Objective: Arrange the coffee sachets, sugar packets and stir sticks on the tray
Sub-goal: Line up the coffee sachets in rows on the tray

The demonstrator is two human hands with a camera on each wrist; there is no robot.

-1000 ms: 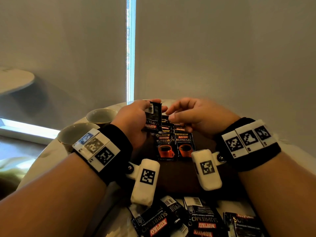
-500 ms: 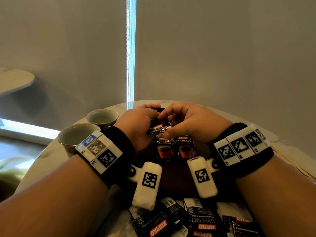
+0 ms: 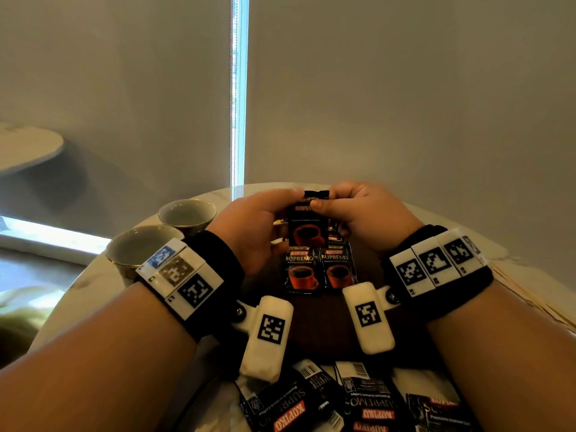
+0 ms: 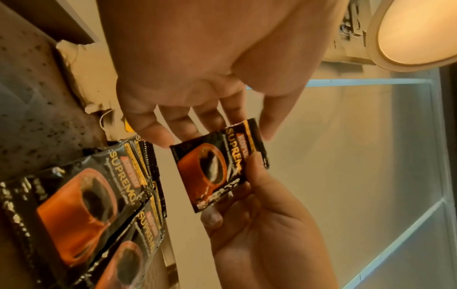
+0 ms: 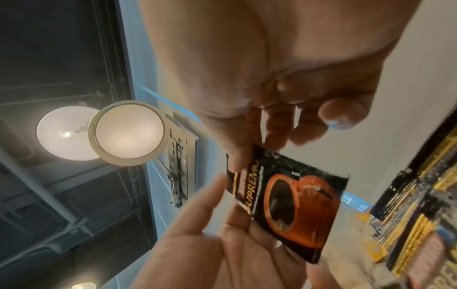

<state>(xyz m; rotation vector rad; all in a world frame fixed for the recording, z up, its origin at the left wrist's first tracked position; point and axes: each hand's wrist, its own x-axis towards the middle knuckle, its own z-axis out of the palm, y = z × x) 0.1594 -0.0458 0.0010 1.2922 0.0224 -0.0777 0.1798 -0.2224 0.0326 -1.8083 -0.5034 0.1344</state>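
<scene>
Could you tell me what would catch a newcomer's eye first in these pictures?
Most striking is the black coffee sachet with an orange cup, held up at the centre between the left hand and right hand. Just below it, two matching sachets lie side by side on the dark tray.

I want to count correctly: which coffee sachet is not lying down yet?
The held sachet, pinched between left hand and right hand above the tray; the tray sachets and loose sachets lie flat.

The coffee sachet (image 3: 307, 227), earlier flat and upside down, now stands upright between both hands, cup facing the camera.
</scene>
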